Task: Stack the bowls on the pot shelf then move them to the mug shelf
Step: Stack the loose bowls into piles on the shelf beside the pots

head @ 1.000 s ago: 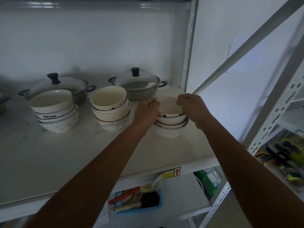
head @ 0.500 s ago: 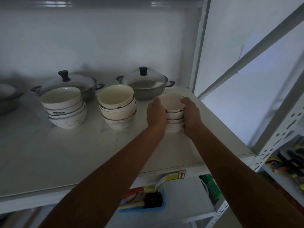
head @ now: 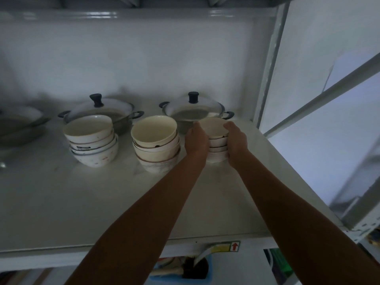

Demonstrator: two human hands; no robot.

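Observation:
Three stacks of bowls stand on the white pot shelf. The right stack of small white bowls is clasped from both sides: my left hand presses its left side and my right hand its right side. The base of this stack rests on or just above the shelf; I cannot tell which. A middle stack of cream bowls stands just left of my left hand. A left stack of patterned white bowls stands further left.
Two lidded pots, the left pot and the right pot, stand behind the bowls. Another dark pan sits at far left. A white upright post bounds the shelf at right. A lower shelf holds a blue bin with brushes.
Both hands have slid from the top bowl's rim down the sides of the right stack. The view has tilted upward and the stack sits a little further back.

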